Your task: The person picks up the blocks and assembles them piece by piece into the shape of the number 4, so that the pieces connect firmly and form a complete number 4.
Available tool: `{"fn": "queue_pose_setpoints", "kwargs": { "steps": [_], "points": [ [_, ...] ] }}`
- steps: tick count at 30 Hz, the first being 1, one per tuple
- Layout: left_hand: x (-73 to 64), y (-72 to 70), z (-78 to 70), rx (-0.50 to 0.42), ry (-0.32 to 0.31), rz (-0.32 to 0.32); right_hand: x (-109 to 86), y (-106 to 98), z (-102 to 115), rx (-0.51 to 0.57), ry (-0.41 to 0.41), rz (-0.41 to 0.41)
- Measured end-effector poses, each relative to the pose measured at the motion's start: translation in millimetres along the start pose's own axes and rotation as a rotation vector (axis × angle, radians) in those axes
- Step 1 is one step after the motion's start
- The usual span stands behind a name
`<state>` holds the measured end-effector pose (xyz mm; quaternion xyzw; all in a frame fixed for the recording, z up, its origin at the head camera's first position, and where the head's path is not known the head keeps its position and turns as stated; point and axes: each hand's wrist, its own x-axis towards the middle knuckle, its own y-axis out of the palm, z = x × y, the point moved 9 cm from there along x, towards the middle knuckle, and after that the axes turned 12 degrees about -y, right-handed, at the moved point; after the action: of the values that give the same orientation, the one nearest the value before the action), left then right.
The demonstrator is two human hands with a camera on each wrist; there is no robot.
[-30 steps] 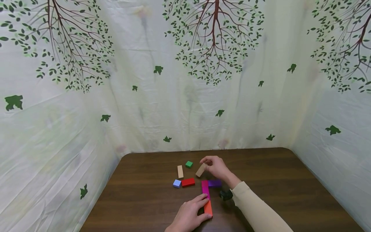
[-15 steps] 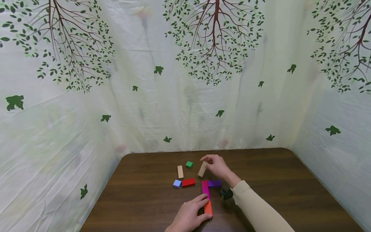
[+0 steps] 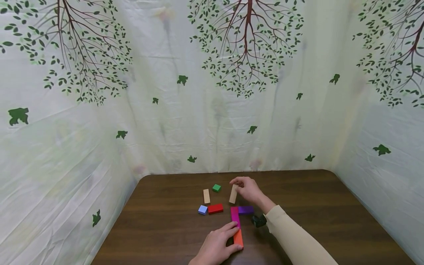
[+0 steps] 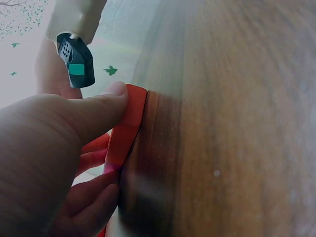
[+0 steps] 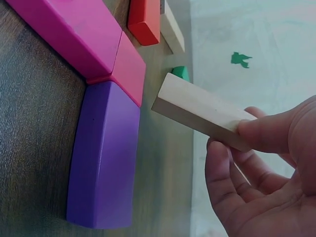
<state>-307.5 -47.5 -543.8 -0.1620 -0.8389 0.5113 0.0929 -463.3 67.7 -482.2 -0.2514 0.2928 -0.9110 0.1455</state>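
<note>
My right hand [image 3: 249,190] pinches one end of a plain wooden block [image 5: 197,109] between thumb and fingers. In the right wrist view this block is tilted, its free end near the corner where a magenta block [image 3: 235,213] meets a purple block [image 3: 246,210]. An orange block [image 3: 238,240] continues the magenta one towards me. My left hand [image 3: 216,243] holds the orange block, thumb at its near end and fingertips by the joint with the magenta block. The left wrist view shows the thumb against the orange block's end [image 4: 133,106].
Left of the joined blocks, a red block [image 3: 215,209] lies against a light blue block [image 3: 202,209]. Behind them are a second plain wooden block [image 3: 207,196] and a green block [image 3: 216,188]. A curtain with printed trees and leaves [image 3: 218,147] hangs behind the brown table [image 3: 159,221].
The wooden block in my right hand has swung from slanting to nearly lengthwise, its free end shifting slightly right and towards me. My left hand and the joined blocks stay put.
</note>
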Motion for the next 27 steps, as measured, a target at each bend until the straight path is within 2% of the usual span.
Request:
{"fn": "queue_pose_setpoints", "kwargs": {
  "steps": [8, 17, 27],
  "points": [
    [-0.7, 0.4, 0.4, -0.005, -0.001, 0.01, -0.4, 4.7, -2.5, -0.017, -0.008, 0.018],
    [0.3, 4.5, 1.9, -0.01, -0.012, 0.041, -4.4, 12.4, -12.7, -0.023, 0.018, 0.051],
    [0.1, 2.7, 0.3, -0.002, -0.001, 0.027, -1.4, 16.8, -11.9, -0.058, 0.006, 0.056]
  ]
}}
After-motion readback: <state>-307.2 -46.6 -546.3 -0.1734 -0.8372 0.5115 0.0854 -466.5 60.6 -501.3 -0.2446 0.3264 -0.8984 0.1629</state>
